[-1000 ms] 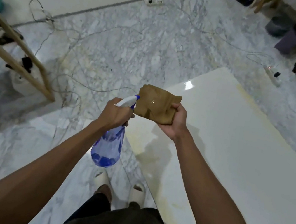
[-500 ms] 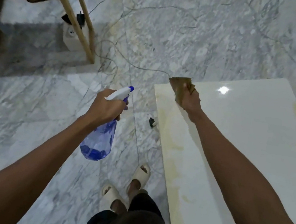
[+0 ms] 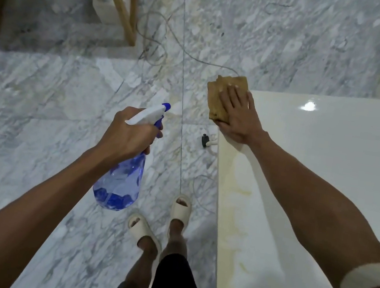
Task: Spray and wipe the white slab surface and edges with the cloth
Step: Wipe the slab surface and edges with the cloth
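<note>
Head view: right hand (image 3: 237, 116) presses flat, fingers spread, on the folded brown cloth (image 3: 222, 91) at the glossy white slab (image 3: 328, 178) corner; left hand (image 3: 127, 135) grips the blue spray bottle (image 3: 120, 182) over the floor. Best wipe along the yellow-stained edge with steady pressure.

Grey-veined marble floor (image 3: 41, 100), wooden frame (image 3: 122, 1).

White slab (image 3: 326, 190): glossy, flat, yellowish staining along near left edge. Brown cloth (image 3: 219, 93): folded, lying on slab's far left corner, partly overhanging the edge. Spray bottle (image 3: 120, 182): translucent blue, white trigger head, blue nozzle, held off-slab above floor, tilted.
</note>
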